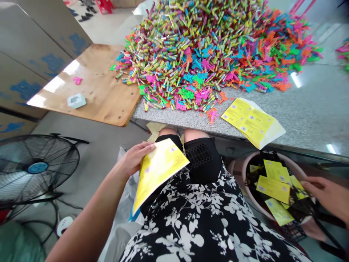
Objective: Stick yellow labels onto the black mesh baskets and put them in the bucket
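My left hand (137,158) pinches a yellow printed sheet (160,167) by its upper left edge, thumb on top. The sheet is tilted above my lap and bows slightly; whether it is one layer or several I cannot tell. At the far right, my right hand (325,194) is over a round pink bin (248,163). Its fingers are curled together, with the tips at the edge of a yellow card (298,185); what they hold, if anything, is unclear. More small yellow cards (274,188) lie loose in the bin on dark material.
A fanned stack of yellow sheets (249,120) lies at the grey counter's (313,120) front edge. Behind it rises a large heap of small colourful tubes and plastic pieces (191,47). A wooden board (106,91) extends left, above a black floor fan (38,167). Cardboard boxes (32,43) stand beyond.
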Demonstrator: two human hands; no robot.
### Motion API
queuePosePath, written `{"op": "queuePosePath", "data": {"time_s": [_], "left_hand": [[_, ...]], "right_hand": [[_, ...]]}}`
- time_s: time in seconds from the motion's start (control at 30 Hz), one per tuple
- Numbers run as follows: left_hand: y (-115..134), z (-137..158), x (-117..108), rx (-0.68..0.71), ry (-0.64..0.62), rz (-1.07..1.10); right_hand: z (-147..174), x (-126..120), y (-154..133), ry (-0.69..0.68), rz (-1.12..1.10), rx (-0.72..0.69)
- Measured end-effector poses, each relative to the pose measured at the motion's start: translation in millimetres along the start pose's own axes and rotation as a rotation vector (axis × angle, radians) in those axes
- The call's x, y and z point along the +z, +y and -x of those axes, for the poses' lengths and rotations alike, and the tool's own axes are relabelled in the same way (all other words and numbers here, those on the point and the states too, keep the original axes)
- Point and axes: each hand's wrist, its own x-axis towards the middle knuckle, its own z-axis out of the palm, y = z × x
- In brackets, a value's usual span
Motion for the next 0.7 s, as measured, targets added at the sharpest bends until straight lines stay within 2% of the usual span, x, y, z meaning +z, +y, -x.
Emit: {"op": "queuePosePath", "data": {"time_s": [0.07, 0.1, 0.13, 0.2, 0.27, 0.3, 0.37, 0.43, 0.53, 0.63, 0.7], "left_hand": [[3.6, 1.1, 13.6, 0.026, 0.022, 0.051], [5.2, 1.6, 21.5, 0.066, 0.038, 0.086], [6.5, 2.1, 29.8, 0.107, 0.045, 0.120], [7.9, 3.2, 47.0, 0.178, 0.033, 0.175], [7.2, 5.0, 63.6, 0.233, -0.010, 0.211], [5.9, 6.4, 71.3, 0.257, -0.031, 0.228], [1.5, 10.2, 85.0, 0.290, -0.072, 0.247], [-4.6, 14.3, 95.5, 0.304, -0.117, 0.240], [-13.0, 18.1, 103.0, 0.332, -0.198, 0.217], [-15.9, 16.2, 98.3, 0.325, -0.314, 0.240], [-15.4, 12.2, 90.4, 0.303, -0.336, 0.273]], "right_hand": [[-1.6, 23.0, -27.3, 0.134, 0.305, 0.028], [-0.3, 39.7, -54.4, 0.145, 0.364, 0.055], [2.9, 58.5, -88.5, 0.101, 0.304, 0.050], [13.8, 98.8, -167.5, -0.017, 0.038, -0.122], [26.1, 136.9, -242.6, -0.088, -0.133, -0.413], [30.9, 153.8, -273.4, -0.117, -0.179, -0.537], [35.8, 181.9, -316.7, -0.141, -0.220, -0.687], [34.5, 202.9, -338.0, -0.139, -0.210, -0.751], [27.8, 222.8, -346.0, -0.136, -0.179, -0.786], [23.9, 231.6, -345.2, -0.161, -0.185, -0.765], [23.5, 234.0, -343.7, -0.224, -0.208, -0.772]]}}
